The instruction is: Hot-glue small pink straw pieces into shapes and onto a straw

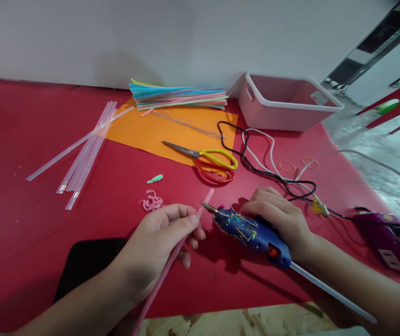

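Note:
My left hand [163,235] pinches a pink pipe cleaner [160,282] near its upper end, and the rest of it trails down past the table's front edge. In my right hand [280,217] is a blue hot glue gun [249,233], spattered with dried glue, a glue stick [333,289] jutting from its back. The gun's metal nozzle is at the pipe cleaner's tip; whether they touch I cannot tell. Just beyond my left hand lie a curled pink piece [151,200] and a small green twisted piece [155,179] on a thin wire.
Scissors [200,156] with red and yellow handles overlap an orange sheet [143,135]. Behind lies a pipe cleaner bundle [178,97]; clear glue sticks [91,149] lie left. A pink bin [284,112], tangled cables [277,175] and a purple power strip [389,242] are right. A black flat object [86,261] sits near my left forearm.

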### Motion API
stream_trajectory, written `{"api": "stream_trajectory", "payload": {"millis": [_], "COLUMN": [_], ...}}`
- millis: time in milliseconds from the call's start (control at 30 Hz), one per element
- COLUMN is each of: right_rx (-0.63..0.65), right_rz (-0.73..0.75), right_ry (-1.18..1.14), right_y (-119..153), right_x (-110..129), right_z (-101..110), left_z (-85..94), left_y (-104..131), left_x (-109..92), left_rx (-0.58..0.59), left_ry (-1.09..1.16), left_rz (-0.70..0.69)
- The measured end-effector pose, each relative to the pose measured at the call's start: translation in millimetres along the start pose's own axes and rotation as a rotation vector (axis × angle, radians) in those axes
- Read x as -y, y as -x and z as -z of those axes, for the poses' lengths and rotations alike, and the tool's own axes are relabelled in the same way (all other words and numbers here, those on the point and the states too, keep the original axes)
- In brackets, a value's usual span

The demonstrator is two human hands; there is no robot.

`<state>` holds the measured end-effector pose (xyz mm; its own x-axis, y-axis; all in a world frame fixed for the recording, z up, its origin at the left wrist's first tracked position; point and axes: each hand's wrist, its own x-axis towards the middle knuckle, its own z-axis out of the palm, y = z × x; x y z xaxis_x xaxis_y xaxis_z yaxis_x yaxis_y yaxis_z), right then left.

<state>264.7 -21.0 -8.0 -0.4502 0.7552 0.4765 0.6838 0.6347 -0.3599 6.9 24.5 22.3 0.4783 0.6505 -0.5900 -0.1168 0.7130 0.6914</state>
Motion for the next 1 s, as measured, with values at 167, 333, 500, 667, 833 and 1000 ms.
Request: {"api": "stream_trajectory", "payload": {"millis": [167,333,500,667,833,1000], "right_rx": [0.008,0.003,-0.011,-0.076,-0.057,-0.010], "right_rz": [0.002,0.009,-0.010,-0.068,-0.023,-0.096], "right_ry": [0.009,0.018,0.044,0.036,-0.032,-0.069], "right_y": [0.3,-0.1,0.7,0.4,3.2,10.3], "right_x": [-0.1,0.2,-2.3,-2.3,0.4,0.9], "right_z": [0.9,1.7,2.1,5.7,4.1,2.6], "left_z": [-0.9,-2.0,-2.7,-3.0,-4.2,-1.7], "left_y": [0.0,-0.7,0.1,2.0,0.9,-1.1], "left_x": [0.9,0.0,-1.6,-1.1,-1.0,1.5], "left_rx": [-0.011,-0.008,-0.015,-0.027,-0.032,-0.047], "left_ry": [0.015,0.012,0.011,0.002,0.000,-0.003], "left_rz": [-0.009,-0.019,-0.023,-0.024,-0.056,-0.104]}}
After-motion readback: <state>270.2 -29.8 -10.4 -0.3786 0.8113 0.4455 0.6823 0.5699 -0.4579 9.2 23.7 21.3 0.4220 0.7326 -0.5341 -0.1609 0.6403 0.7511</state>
